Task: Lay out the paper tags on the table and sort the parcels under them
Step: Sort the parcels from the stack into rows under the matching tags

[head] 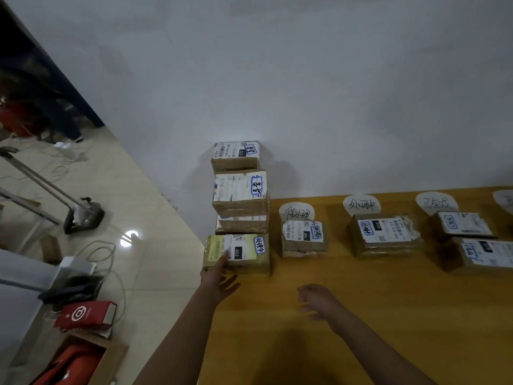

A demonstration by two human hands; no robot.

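Sorting stage I'd say, paper tags point(361, 204) down. The left hand point(219, 279), grip open, touches the 220 parcel point(241, 252); right hand point(316, 298) loose, empty. Needs grabbing next, then tag-matching.

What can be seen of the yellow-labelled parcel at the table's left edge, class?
The yellow-labelled parcel is a brown cardboard box, lying flat. Its top bears a yellow label, a white label with a black patch reading 220, and a blue-framed handwritten sticker. It sits on the table, before a stack of parcels. The left hand touches its near left edge.
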